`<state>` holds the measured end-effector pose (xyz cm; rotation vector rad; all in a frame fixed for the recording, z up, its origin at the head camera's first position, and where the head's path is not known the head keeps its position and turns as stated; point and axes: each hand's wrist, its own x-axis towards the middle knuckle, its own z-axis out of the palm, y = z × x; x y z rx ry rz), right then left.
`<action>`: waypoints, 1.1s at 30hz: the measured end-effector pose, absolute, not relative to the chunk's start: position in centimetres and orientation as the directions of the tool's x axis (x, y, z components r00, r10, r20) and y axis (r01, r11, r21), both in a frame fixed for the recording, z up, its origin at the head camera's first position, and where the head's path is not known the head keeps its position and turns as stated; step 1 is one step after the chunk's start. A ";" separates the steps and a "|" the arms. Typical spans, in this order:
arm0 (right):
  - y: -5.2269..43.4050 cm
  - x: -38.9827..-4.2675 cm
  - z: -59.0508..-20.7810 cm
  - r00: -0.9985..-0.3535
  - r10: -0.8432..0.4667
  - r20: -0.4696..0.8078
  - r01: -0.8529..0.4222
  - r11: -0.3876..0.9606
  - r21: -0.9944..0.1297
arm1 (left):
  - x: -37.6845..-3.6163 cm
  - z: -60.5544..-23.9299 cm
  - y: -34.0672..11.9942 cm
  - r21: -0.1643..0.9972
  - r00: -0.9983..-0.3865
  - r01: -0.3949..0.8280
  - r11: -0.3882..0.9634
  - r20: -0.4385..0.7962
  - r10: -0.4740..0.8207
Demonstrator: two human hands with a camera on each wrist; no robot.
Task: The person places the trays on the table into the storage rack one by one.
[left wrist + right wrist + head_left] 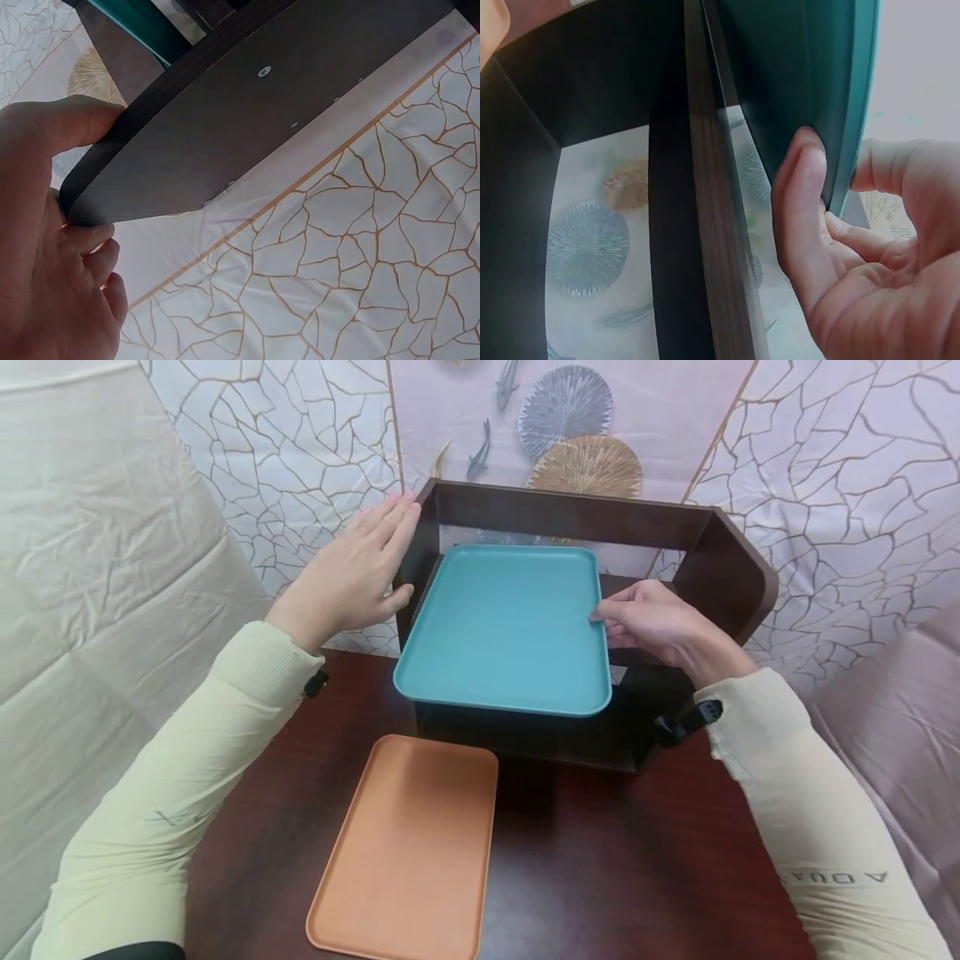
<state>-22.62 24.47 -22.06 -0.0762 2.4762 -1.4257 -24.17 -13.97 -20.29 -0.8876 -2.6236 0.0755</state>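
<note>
A teal rectangular tray (510, 627) slants at the front of a dark brown wooden shelf rack (570, 517). My right hand (663, 627) pinches the tray's right rim, thumb on the upper face and fingers beneath. In the right wrist view the tray's underside (799, 75) shows against the fingers. At the rack's left side panel (247, 97), my left hand (352, 568) holds the edge near its upper corner. The left wrist view has the panel between thumb and fingers. Whether the tray touches the rack cannot be told.
An orange rectangular tray (412, 843) lies flat on the dark reddish table (637, 860), in front of the rack and left of centre. Patterned cloth (840, 468) hangs behind the rack. Pale draped fabric (97, 568) bounds the left side, with more on the right.
</note>
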 end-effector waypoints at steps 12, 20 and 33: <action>23.2 -24.2 -22.5 -0.959 -0.168 -0.229 0.117 0.503 -0.856 | -24.2 -20.4 -14.0 -0.170 -0.727 0.574 0.801 0.343 0.595; 22.8 -24.6 -22.8 -0.959 -0.162 -0.232 0.129 0.479 -0.868 | -24.2 -20.4 -14.0 -0.164 -0.738 0.568 0.807 0.334 0.587; 22.5 -25.2 -22.4 -0.953 -0.084 -0.291 0.198 0.556 -0.807 | -24.1 -20.5 -13.8 -0.166 -0.751 0.554 0.816 0.323 0.576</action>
